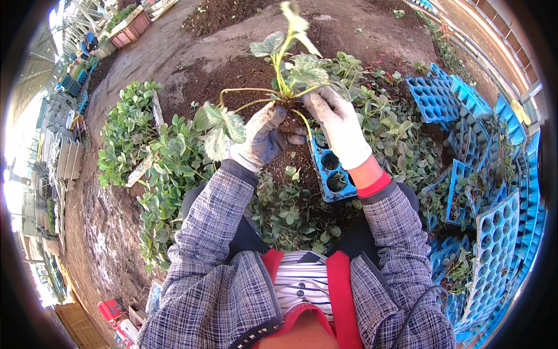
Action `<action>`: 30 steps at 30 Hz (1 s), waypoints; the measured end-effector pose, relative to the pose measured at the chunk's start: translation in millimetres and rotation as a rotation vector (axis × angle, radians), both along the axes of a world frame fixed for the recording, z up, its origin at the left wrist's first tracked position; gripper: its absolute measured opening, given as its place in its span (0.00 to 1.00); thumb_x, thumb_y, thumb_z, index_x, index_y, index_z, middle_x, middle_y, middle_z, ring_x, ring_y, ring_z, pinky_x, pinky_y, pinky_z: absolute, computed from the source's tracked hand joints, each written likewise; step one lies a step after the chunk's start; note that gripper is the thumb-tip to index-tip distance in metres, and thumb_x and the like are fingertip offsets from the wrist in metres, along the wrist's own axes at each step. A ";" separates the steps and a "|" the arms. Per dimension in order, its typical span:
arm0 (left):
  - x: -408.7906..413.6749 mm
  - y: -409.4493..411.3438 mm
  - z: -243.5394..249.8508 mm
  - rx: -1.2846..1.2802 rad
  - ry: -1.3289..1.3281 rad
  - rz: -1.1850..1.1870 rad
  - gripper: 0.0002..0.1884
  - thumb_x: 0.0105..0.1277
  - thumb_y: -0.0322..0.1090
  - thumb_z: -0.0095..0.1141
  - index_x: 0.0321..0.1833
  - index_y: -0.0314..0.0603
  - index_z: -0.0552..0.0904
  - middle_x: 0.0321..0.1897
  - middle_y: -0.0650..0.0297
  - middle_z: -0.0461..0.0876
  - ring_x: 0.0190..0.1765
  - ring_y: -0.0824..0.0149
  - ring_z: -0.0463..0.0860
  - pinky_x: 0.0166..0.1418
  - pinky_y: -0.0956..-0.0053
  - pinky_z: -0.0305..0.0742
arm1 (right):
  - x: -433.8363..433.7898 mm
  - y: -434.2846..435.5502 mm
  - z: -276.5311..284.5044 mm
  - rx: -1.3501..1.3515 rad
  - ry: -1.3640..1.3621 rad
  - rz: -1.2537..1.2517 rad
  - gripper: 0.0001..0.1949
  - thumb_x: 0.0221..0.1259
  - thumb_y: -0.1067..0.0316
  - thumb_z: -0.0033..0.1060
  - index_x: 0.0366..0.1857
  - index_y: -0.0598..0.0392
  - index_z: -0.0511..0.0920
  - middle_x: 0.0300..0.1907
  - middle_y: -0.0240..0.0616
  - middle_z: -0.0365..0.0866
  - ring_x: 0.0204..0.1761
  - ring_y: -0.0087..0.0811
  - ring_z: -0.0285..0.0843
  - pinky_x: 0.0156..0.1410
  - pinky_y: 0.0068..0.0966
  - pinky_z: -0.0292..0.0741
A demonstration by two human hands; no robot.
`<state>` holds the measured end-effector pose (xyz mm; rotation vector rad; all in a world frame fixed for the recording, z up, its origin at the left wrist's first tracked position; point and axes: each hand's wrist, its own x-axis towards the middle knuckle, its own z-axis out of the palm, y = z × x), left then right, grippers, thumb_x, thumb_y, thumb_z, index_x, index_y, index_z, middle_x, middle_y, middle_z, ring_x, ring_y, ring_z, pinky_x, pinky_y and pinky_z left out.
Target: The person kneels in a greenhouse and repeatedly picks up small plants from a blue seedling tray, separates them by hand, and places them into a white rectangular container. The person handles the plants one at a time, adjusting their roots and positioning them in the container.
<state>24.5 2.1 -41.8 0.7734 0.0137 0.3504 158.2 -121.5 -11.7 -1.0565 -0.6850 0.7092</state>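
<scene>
A strawberry plant (283,74) is held up in front of me, its leaves and stems spreading above my gloves. My left hand (263,135), in a soil-stained glove, grips it around the root ball (291,120). At the crown, the gloved fingers of my right hand (335,122) touch the base of the stems; whether they pinch one is hidden. Below the right wrist lies a blue plastic cell tray (328,174) with round cells, partly covered by that arm. Loose dark soil (283,163) and strawberry leaves (296,213) lie between my knees.
Leafy strawberry plants (174,161) are heaped on the left beside wooden strips (139,171). More plants (383,126) lie to the right. Blue cell trays (495,248) are piled along the right side. A person (89,43) is far off at upper left, near a reddish planter (132,29).
</scene>
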 end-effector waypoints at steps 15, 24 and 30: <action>3.8 -4.3 -2.6 0.108 0.055 0.032 0.25 0.73 0.38 0.61 0.69 0.36 0.71 0.60 0.57 0.80 0.57 0.61 0.85 0.53 0.62 0.87 | 2.6 -2.6 -6.8 -0.011 -0.402 -0.165 0.10 0.69 0.72 0.62 0.50 0.62 0.81 0.44 0.35 0.86 0.42 0.25 0.82 0.50 0.23 0.78; 8.6 -2.1 -5.8 0.093 0.079 0.192 0.20 0.74 0.37 0.59 0.65 0.38 0.76 0.54 0.59 0.83 0.49 0.65 0.85 0.48 0.68 0.84 | 8.1 11.3 -33.0 0.057 -1.333 -0.716 0.09 0.56 0.72 0.64 0.40 0.60 0.80 0.49 0.51 0.81 0.44 0.50 0.83 0.50 0.43 0.81; 0.9 15.8 2.5 0.073 -0.075 0.303 0.18 0.75 0.37 0.59 0.63 0.40 0.77 0.54 0.57 0.84 0.53 0.59 0.86 0.58 0.60 0.86 | 26.5 -4.3 -36.1 -0.559 -1.230 0.013 0.15 0.62 0.53 0.64 0.34 0.57 0.83 0.39 0.48 0.81 0.41 0.51 0.82 0.46 0.44 0.79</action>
